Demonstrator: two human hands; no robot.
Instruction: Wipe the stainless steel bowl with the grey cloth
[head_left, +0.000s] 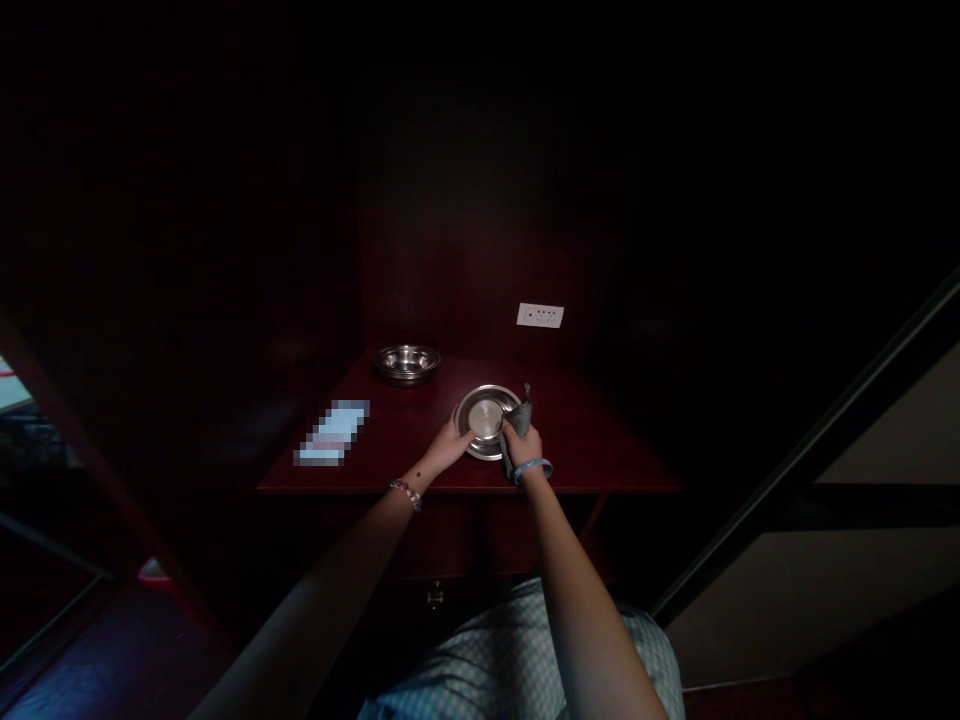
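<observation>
A shiny metal bowl (487, 415), wide-rimmed and shallow, is tilted toward me above the front of the dark red desk (592, 440). My left hand (448, 445) grips its left rim, thumb on the inside. Over the right rim lies a dark grey cloth (519, 418), bunched in my right hand (525, 445), whose fingers are closed around it against the bowl. Further back on the left stand stacked metal bowls (406, 364) of similar look; how many is unclear.
On the desk's left side lies a pale, pixelated flat item (332, 433). A white wall socket (540, 316) sits on the dark back panel. Dark side walls flank the desk. Below its front edge there is a small shiny knob (435, 595).
</observation>
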